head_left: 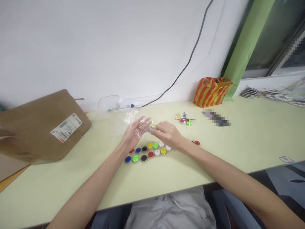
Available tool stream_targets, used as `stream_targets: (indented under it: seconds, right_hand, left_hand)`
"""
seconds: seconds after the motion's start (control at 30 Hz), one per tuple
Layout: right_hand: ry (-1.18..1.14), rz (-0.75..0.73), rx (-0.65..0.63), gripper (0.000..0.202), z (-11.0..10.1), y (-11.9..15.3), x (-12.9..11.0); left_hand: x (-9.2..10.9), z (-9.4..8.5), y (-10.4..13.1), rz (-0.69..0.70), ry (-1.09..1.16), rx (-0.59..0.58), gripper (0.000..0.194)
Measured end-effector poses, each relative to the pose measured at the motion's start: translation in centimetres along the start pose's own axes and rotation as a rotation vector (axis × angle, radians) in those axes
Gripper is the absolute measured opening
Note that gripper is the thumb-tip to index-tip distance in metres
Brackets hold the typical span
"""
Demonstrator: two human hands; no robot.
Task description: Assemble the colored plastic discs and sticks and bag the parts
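Observation:
My left hand [136, 129] is palm up over the table, with a crinkled clear plastic bag [130, 118] across its fingers and held in it. My right hand [168, 133] is closed beside it, knuckles up. Small blue and yellow-green bits [152, 127] show between the two hands; whether they lie inside the bag or in my right fingertips I cannot tell. Below the hands, round colored pieces on clear bases stand in two rows, among them a green one [135, 158], a black one [144, 158] and a red one [151, 154]. My right forearm hides part of the rows.
Small pointed spinner parts [185, 120] lie behind my right hand. A large cardboard box [45, 127] takes up the left side. A striped bag [212, 92] stands by the wall, near a power strip [125, 104] with a black cable [177, 77]. Flat pieces [274, 94] are piled far right.

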State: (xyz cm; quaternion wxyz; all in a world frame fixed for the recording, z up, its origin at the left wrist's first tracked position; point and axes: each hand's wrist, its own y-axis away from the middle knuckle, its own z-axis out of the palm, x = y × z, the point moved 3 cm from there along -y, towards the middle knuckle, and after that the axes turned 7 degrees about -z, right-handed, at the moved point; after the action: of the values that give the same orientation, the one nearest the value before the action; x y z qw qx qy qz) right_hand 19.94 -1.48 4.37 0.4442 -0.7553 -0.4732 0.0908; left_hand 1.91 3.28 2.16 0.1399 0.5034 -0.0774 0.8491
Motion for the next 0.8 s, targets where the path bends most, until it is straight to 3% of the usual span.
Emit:
stream_targets:
  seconds: [0.1, 0.2, 0.27, 0.37, 0.5, 0.63, 0.8]
  right_hand:
    - [-0.169, 0.483, 0.079, 0.03, 0.1, 0.5, 1.6]
    - [-0.512, 0.784, -0.02, 0.045, 1.0, 1.1, 2.4]
    - [-0.701, 0.834, -0.059, 0.047, 1.5, 1.2, 2.4]
    - [-0.787, 0.862, 0.042, 0.045, 1.6, 1.4, 2.7]
    - [-0.768, 0.907, 0.169, 0.046, 1.4, 1.8, 3.3]
    - [-0.729, 0.924, 0.093, 0.047, 1.7, 2.2, 3.8]
    - [-0.53, 0.877, 0.013, 0.041, 1.9, 2.6, 4.0]
  left_hand:
    - [0.6, -0.2, 0.1, -0.003, -0.041, -0.049, 0.039]
    - [0.7, 0.3, 0.4, -0.001, -0.093, -0.104, 0.045]
    - [0.6, 0.9, 0.7, 0.01, -0.141, -0.155, 0.051]
    - [0.2, 1.4, 0.9, 0.026, -0.244, -0.199, 0.064]
    - [-0.3, 0.6, 0.5, 0.061, -0.411, -0.089, 0.051]
    - [-0.5, -0.3, 0.1, 0.093, -0.474, 0.004, 0.042]
    - [-0.8, 0.0, 0.2, 0.108, -0.495, 0.008, 0.044]
